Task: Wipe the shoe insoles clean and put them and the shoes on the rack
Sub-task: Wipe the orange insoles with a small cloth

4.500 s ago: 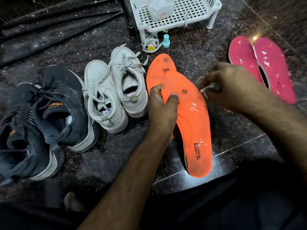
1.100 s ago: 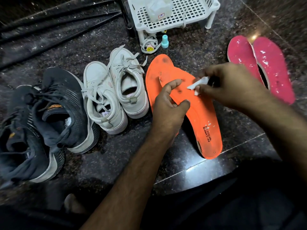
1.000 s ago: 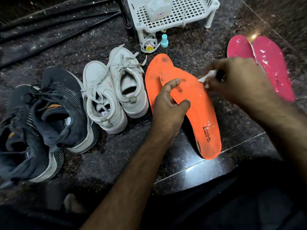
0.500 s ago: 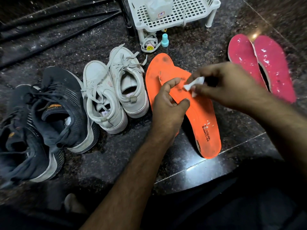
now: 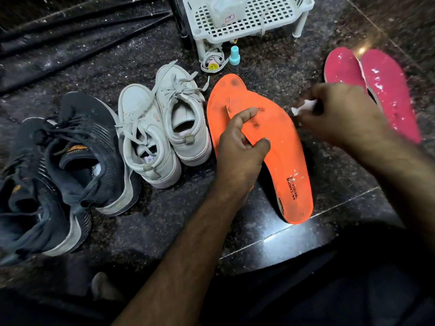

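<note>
My left hand [image 5: 240, 149] grips an orange insole [image 5: 286, 161] at its left edge, thumb on top. It lies across a second orange insole [image 5: 222, 100] on the dark stone floor. My right hand [image 5: 341, 114] pinches a small white wipe [image 5: 303, 107] just off the insole's upper right edge. Two pink insoles [image 5: 376, 90] with white specks lie side by side at the right. A pair of white sneakers [image 5: 162, 128] and a pair of dark sneakers [image 5: 63, 161] stand to the left. The white plastic rack [image 5: 263, 24] is at the top.
A white bottle [image 5: 226, 8] lies on the rack. A small teal bottle [image 5: 234, 55] and a coiled lace with a smiley tag [image 5: 213, 63] sit in front of the rack. Dark poles [image 5: 82, 24] lie at the top left. My dark-clothed legs fill the bottom.
My right hand has swept the wipe back and forth over the top of the orange insole; it now sits at the right edge. Earlier my left hand shifted its hold and the insole moved away from me.
</note>
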Tool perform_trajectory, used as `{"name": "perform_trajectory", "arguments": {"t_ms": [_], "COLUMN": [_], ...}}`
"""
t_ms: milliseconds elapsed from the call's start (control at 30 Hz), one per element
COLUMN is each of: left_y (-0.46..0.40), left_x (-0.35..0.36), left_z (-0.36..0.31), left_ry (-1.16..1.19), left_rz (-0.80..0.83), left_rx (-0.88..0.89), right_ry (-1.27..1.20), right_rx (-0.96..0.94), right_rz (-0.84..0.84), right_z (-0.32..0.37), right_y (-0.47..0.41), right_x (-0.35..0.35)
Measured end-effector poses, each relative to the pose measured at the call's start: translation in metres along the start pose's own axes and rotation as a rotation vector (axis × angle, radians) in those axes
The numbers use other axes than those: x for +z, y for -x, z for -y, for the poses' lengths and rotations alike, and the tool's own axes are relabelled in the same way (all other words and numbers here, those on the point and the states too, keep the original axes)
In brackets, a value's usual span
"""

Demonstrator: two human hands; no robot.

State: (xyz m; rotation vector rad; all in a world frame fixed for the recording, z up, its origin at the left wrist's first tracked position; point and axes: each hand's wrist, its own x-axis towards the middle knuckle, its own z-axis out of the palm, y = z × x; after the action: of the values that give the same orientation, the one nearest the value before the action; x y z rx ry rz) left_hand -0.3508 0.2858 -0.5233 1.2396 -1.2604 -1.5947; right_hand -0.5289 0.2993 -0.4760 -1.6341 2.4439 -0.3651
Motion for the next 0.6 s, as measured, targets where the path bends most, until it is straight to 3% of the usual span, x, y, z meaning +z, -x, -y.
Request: {"name": "perform_trajectory", "arguments": {"t_ms": [167,233,333,433,533,600], "left_y": [-0.002,-0.001,0.000,-0.001,-0.003,-0.004], "left_x": [0.001,0.002,0.003,0.003,0.003,0.003], "left_z": [0.002,0.004,0.003,0.003,0.007,0.008], "left_ry": [-0.005,-0.021,-0.036,-0.022,-0.044,-0.055], "left_rz": [-0.008,-0.007,-0.008,-0.011,-0.017,-0.022], "left_rx": [0.016,0.020,0.017,0.005,0.016,0.007], "right_ry": [-0.286,-0.245,-0.029,-0.119,-0.232,-0.156], "right_rx": [-0.218,-0.148,-0.005,-0.094,-0.213,-0.162], "right_rz": [0.105,0.183,0.119,0.047,0.157,0.189], "right_z": [0.025,0.021,0.002,0.005,0.023,0.021], "right_y": [0.008,0.006,0.002,0.002,0.009,0.010], "right_x": [-0.004,0.006,0.008,-0.002,-0.003,0.005]}}
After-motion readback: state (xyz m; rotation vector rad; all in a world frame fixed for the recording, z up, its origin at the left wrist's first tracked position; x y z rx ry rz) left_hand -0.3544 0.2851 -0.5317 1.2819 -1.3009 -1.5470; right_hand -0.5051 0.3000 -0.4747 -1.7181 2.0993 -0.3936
